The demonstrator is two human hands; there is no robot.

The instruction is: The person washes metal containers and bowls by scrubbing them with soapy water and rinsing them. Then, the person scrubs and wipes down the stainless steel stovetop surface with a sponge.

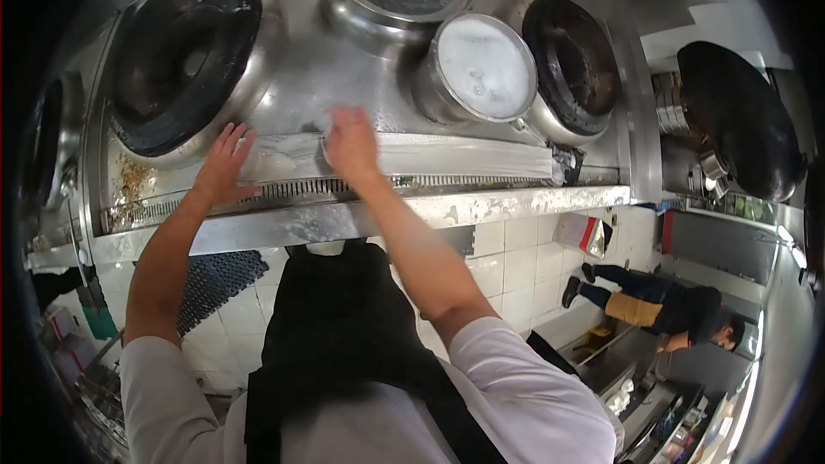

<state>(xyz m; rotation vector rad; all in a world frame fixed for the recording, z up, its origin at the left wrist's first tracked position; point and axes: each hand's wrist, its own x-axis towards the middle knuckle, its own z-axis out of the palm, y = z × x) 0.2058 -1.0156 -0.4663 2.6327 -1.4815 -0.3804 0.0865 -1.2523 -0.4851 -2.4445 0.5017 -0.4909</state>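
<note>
Bare hands [352, 150] over steel counter [314, 90], white-tiled floor [516, 271], another person [666, 302] beyond

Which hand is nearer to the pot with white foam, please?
Right. The right hand is left of the pot and lower in view; the left hand is farther left, by the big black ring.

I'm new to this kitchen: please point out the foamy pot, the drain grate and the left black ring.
Foamy pot [430, 98]: head view, outer wall.
Drain grate [301, 190]: head view, slats between the arms.
Left black ring [159, 126]: head view, lower part.
</note>
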